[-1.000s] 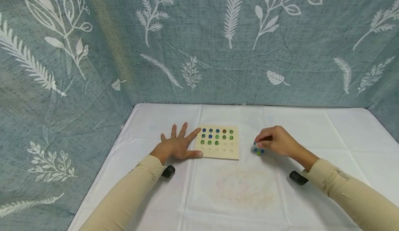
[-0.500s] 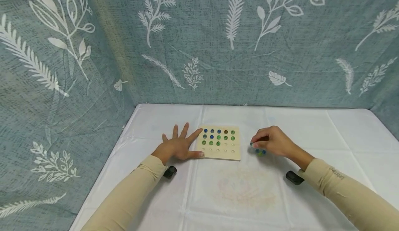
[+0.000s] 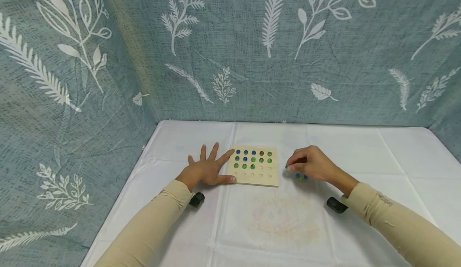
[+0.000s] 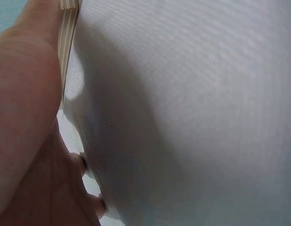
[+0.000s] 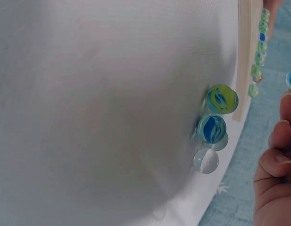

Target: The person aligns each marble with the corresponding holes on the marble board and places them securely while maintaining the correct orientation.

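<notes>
My left hand point(image 3: 207, 171) lies spread on the cloth, its thumb and index fingertip at the left edge of a pale wooden board point(image 3: 270, 181). Glass marbles, mostly blue and green with one brown, sit in the board's far rows of hollows; the near row is bare. Right of the board, my right hand point(image 3: 312, 163) pinches a blue-tinted clear marble point(image 5: 290, 79) between thumb and fingers. Beneath that hand, loose marbles rest on the cloth: a yellow-green one point(image 5: 222, 99), a blue one point(image 5: 212, 129) and a clear-and-white one point(image 5: 205, 161), with another partly hidden behind.
A white cloth point(image 3: 223, 227) with a faint reddish stain covers the table. Patterned blue-grey curtains point(image 3: 230, 39) hang along its back and sides. Black wrist-camera casings point(image 3: 336, 205) show under both forearms.
My right hand has moved left toward the board, carrying the pinched marble away from the loose ones. The left hand keeps its place at the board, and the head view has shifted slightly.
</notes>
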Motion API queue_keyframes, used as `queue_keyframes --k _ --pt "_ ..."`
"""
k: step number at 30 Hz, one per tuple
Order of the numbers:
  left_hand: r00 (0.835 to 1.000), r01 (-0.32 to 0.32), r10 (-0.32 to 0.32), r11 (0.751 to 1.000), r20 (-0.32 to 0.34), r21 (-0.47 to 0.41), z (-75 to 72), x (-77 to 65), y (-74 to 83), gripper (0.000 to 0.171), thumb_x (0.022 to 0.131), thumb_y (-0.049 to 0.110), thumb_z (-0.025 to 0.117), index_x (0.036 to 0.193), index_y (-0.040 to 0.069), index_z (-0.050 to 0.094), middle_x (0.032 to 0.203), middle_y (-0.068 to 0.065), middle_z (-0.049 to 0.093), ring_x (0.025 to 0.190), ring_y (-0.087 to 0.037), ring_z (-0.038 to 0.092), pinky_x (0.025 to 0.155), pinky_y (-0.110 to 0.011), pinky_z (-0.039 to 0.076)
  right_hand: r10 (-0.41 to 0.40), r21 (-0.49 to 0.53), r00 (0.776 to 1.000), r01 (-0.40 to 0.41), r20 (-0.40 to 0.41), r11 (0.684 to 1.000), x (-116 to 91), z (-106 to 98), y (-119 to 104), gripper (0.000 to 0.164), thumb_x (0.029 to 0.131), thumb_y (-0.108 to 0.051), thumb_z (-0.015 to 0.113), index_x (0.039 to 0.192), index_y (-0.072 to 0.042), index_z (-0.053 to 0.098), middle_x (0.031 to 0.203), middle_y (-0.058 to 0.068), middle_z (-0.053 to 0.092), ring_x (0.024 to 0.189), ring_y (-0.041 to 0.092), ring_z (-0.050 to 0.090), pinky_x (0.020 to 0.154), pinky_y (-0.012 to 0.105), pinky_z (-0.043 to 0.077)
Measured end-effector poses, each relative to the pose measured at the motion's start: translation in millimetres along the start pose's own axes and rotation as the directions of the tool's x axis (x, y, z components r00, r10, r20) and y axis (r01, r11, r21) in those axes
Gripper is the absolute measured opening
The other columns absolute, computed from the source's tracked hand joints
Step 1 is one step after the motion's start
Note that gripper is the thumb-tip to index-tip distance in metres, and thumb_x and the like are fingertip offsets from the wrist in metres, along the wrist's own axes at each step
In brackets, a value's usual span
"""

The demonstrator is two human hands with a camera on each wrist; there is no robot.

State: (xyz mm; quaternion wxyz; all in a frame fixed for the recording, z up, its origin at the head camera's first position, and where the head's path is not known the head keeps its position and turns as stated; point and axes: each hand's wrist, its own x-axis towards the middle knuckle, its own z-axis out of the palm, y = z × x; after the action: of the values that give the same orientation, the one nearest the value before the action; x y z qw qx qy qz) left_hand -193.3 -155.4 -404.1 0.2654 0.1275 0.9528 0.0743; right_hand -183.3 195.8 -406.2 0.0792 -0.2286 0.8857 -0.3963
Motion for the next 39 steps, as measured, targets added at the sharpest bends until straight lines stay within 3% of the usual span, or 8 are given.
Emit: queue_keyframes --k 18,39 --pt "1.0 -0.004 0.004 1.0 0.004 0.002 2.0 1.3 -2.2 0.097 0.093 0.078 0.055 0.167 0.045 0.002 0.176 -0.011 -0.017 0.159 -0.05 -0.017 0.116 -0.085 0.002 0.022 0.006 1.0 -0.022 0.015 1.0 10.0 11.4 -6.3 0.012 0.092 0.001 0.075 0.098 -0.006 0.083 0.094 0.005 0.079 0.08 0.011 0.069 0.069 0.024 0.056" --pt "1.0 -0.005 0.005 1.0 0.0 0.001 1.8 0.1 -1.5 0.096 0.093 0.078 0.055 0.167 0.046 0.002 0.176 -0.01 -0.017 0.159 -0.049 -0.018 0.117 -0.085 0.001 -0.049 0.036 0.998 0.048 0.027 0.998 26.9 27.6 -18.8 0.009 0.092 -0.002 0.077 0.098 -0.004 0.084 0.094 0.008 0.079 0.078 0.008 0.066 0.066 0.023 0.053"
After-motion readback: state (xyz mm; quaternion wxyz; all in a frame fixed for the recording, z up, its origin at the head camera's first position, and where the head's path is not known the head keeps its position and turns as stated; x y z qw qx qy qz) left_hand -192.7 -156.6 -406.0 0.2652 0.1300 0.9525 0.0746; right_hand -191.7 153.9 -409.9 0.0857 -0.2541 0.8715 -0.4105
